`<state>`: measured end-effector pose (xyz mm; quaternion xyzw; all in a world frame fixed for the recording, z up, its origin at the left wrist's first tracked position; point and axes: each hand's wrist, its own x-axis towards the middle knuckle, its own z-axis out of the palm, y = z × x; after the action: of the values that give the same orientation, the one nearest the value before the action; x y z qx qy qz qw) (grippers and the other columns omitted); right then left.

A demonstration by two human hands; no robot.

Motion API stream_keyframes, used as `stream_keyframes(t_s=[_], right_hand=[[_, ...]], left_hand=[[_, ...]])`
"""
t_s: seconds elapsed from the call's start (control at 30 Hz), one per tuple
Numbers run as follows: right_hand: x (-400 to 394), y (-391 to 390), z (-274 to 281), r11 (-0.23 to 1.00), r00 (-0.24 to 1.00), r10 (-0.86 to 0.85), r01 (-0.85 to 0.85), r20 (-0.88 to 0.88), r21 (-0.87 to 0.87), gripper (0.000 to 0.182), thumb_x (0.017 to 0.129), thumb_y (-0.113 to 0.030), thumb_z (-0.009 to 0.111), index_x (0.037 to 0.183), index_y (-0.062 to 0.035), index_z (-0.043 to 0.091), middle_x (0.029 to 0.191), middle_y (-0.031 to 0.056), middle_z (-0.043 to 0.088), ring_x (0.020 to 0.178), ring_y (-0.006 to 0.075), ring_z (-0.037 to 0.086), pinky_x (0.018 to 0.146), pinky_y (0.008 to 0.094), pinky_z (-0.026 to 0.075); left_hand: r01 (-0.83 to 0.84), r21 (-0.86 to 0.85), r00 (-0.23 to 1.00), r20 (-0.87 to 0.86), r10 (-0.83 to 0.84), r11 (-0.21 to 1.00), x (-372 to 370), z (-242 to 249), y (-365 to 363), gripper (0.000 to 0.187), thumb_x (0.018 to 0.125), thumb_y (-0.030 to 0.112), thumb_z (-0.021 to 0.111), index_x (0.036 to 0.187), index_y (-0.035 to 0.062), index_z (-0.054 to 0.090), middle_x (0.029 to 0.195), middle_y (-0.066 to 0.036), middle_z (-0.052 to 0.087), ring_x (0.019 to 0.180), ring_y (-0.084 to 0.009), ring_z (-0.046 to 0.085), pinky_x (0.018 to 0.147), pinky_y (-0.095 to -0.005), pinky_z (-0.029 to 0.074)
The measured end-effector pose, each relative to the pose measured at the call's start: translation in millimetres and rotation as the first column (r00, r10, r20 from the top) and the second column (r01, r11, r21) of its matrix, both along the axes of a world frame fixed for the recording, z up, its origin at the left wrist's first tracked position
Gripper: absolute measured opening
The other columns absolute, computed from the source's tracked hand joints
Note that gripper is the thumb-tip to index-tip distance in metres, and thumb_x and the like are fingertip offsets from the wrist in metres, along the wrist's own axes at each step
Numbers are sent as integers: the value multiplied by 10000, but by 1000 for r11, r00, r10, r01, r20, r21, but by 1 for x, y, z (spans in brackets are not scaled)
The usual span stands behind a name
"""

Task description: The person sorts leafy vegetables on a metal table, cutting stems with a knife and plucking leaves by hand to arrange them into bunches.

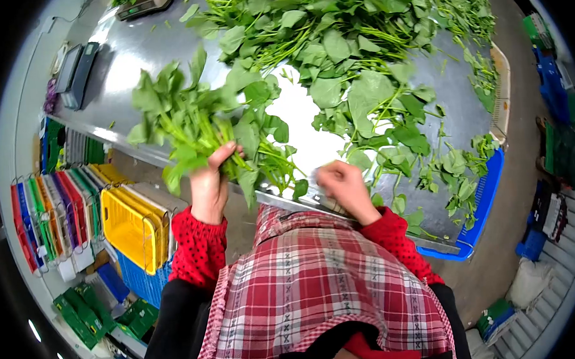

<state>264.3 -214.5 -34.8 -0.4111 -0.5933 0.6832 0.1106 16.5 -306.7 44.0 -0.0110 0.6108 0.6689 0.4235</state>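
My left hand is closed around the stems of a bunch of leafy greens, lifted over the table's front edge with the leaves pointing away from me. Near that same edge, to the right, my right hand has its fingers curled in; the fingertips are slightly blurred, and whatever they pinch is hidden. Between the hands, more leafy stems lie at the edge. A large heap of the same greens covers the back of the metal table, with loose sprigs at the right.
A scale stands at the back left, and a dark display unit at the left edge. Below are a yellow crate and several coloured crates. A blue crate sits against the table's right side, beside a beige one.
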Motion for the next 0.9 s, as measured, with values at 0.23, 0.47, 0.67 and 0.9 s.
stream_keyframes(t_s=[0.23, 0.47, 0.67, 0.9], right_hand=[[-60, 13, -22, 993, 999, 16, -11, -40, 115, 201, 817, -200, 713, 837, -16, 636, 687, 49, 637, 568, 110, 551, 526, 253, 450], [6, 43, 20, 842, 793, -536, 477, -290, -253, 90, 919, -124, 617, 896, -51, 570, 812, 87, 681, 532, 61, 505, 475, 197, 382], [-1, 21, 38, 894, 835, -447, 430, -322, -127, 102, 933, -132, 596, 943, -47, 541, 825, 83, 681, 559, 71, 538, 503, 197, 424], [20, 38, 6, 786, 911, -312, 87, 271, 612, 374, 777, -308, 734, 941, 12, 631, 787, 129, 664, 598, 253, 613, 534, 375, 484]], left_hand=[[-62, 141, 930, -351, 108, 988, -7, 20, 6, 200, 817, -25, 644, 1002, -6, 570, 837, -86, 633, 709, -203, 646, 646, -320, 532], [88, 71, 981, -177, -74, 994, 1, 3, -3, 115, 869, 109, 648, 885, 0, 613, 725, -70, 609, 616, -170, 585, 593, -279, 474], [86, -57, 959, 274, -67, 995, 80, -13, 25, 139, 897, 133, 633, 967, 16, 610, 840, -108, 662, 780, -208, 664, 686, -333, 553], [32, 47, 999, 16, -33, 998, 51, -23, 32, 206, 930, 197, 603, 924, -9, 608, 811, -98, 646, 723, -187, 643, 666, -293, 528]])
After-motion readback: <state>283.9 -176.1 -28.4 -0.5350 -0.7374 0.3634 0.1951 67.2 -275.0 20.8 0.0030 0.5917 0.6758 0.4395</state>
